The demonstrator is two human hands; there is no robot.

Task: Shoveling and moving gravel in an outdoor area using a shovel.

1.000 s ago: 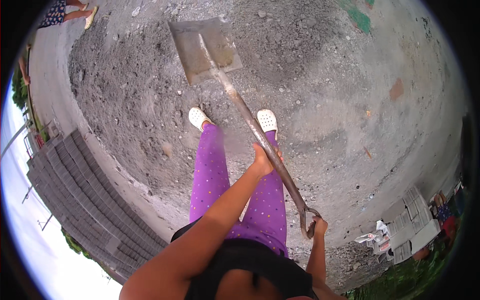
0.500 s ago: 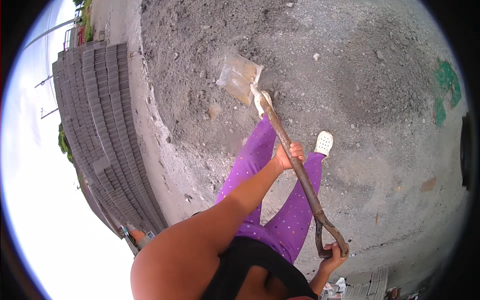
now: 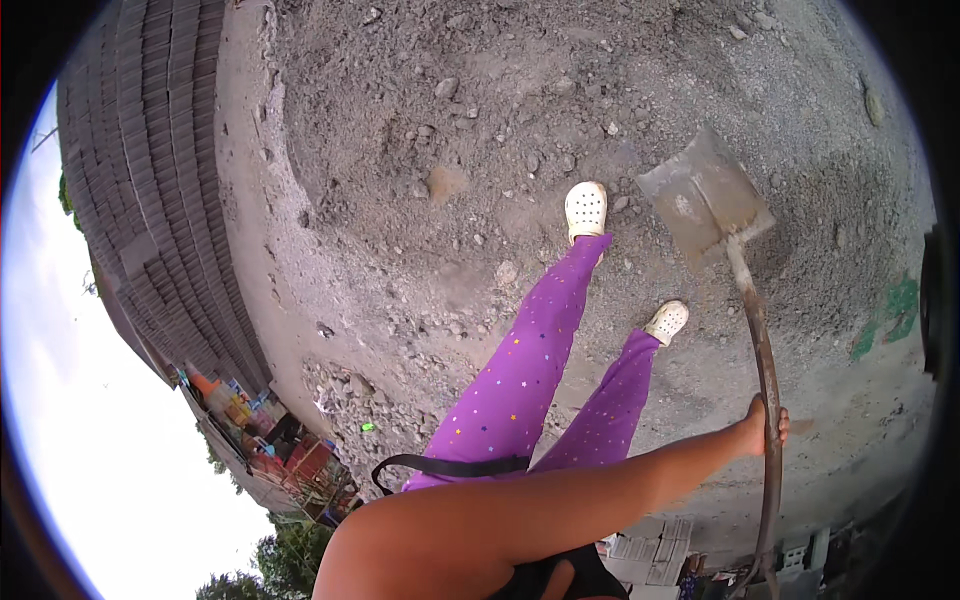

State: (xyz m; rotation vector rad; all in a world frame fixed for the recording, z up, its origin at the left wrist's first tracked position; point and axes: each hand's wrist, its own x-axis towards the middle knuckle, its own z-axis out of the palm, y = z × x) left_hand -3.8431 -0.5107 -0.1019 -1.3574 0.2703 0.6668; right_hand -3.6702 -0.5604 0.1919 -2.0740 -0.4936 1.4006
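My left hand (image 3: 762, 428) is wrapped round the brown shaft of a shovel (image 3: 768, 365), partway along it, with my left arm stretched across to the right. The square metal blade (image 3: 705, 195) is at the upper right, over the edge of a mound of grey gravelly sand (image 3: 830, 200). It looks dusty, with no heap of sand on it; whether it touches the ground I cannot tell. The forked grip end of the shovel runs to the lower edge, and my right hand does not show there.
My feet in white clogs (image 3: 586, 210) stand on loose gravel left of the blade. Stacked grey blocks (image 3: 140, 180) rise at the left. Green scraps (image 3: 890, 318) lie at the right. A dark round object (image 3: 932, 300) is at the right rim. Pale blocks (image 3: 650, 550) lie at the bottom.
The shovel has swung from the left over to the right, its blade now by the right mound. My left arm has reached right with it. My right hand has gone out of view.
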